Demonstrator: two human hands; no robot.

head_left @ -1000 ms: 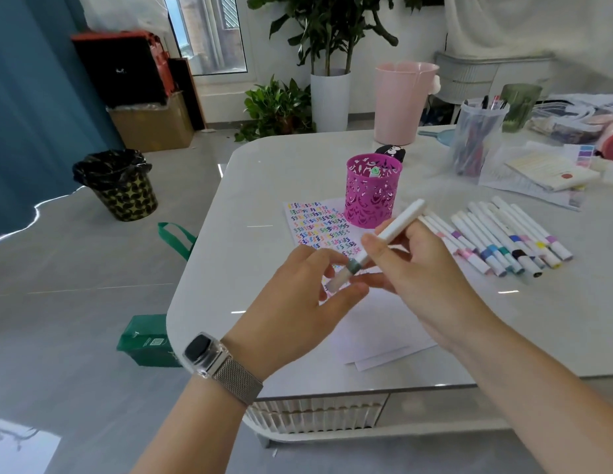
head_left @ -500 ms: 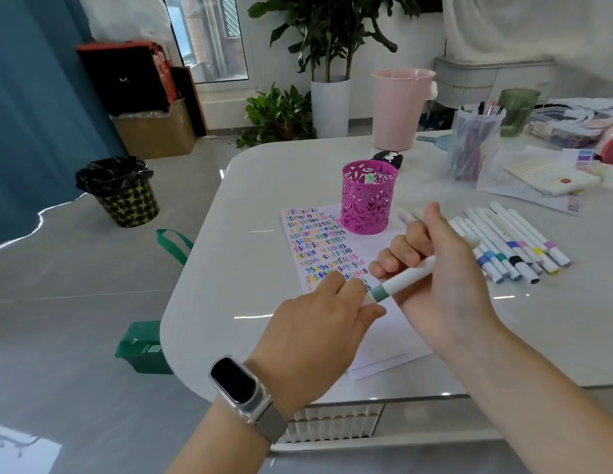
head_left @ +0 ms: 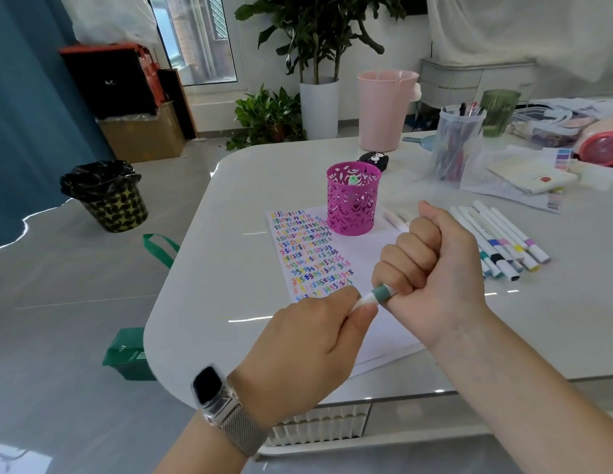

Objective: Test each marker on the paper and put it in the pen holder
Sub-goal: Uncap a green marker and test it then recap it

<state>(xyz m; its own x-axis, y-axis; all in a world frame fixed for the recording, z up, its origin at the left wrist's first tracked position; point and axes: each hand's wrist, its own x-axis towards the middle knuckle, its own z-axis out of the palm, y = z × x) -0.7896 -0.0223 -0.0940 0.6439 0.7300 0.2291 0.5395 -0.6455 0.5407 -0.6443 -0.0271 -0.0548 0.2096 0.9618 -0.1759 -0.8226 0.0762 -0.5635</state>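
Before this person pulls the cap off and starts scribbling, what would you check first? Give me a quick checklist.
1. Right hand grips the white marker with the teal band in a fist: ok.
2. Left hand pinches the marker's cap end: ok.
3. Cap off: not ok, the halves look joined.
4. Blank room on the white sheet of paper covered in coloured squiggles: ok, the near part is unmarked.
5. Pink perforated metal pen holder upright with room: ok, one marker tip shows inside.
6. Whether the marker's ink works: cannot tell.
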